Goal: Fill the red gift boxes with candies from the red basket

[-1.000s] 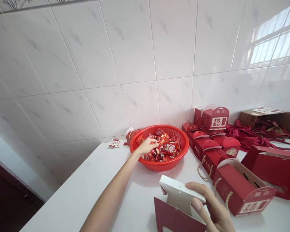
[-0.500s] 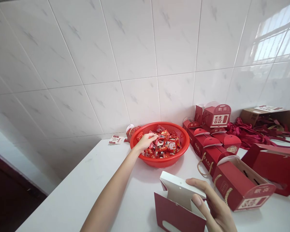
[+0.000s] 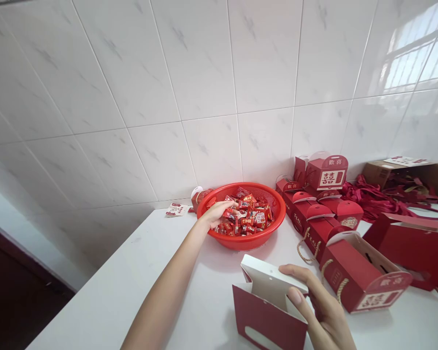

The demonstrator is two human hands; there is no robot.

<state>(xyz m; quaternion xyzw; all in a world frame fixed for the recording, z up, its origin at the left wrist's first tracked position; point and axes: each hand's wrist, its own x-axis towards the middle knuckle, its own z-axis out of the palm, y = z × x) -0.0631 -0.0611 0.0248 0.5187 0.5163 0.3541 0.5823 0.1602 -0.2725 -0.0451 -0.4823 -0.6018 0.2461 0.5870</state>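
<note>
A red plastic basket [image 3: 245, 240] full of red-wrapped candies [image 3: 257, 216] stands near the wall. My left hand [image 3: 218, 214] is inside its left side, fingers apart over the candies; red wrappers show between thumb and fingers, and its palm side is partly hidden. Nearer to me, a dark red box [image 3: 268, 318] with a white inside has its top open. My right hand [image 3: 316, 301] grips the right side of this box, thumb and forefinger on its white upper edge.
Several red gift boxes [image 3: 363, 277] with rope handles are grouped on the right. Behind them lie dark red ribbons [image 3: 372, 199] and a cardboard box [image 3: 375, 174]. Printed cards [image 3: 176, 210] lie left of the basket, near the tiled wall.
My left hand has spread from a pinch and reaches slightly lower and left among the candies. My right hand still holds the dark red box, nearly unmoved.
</note>
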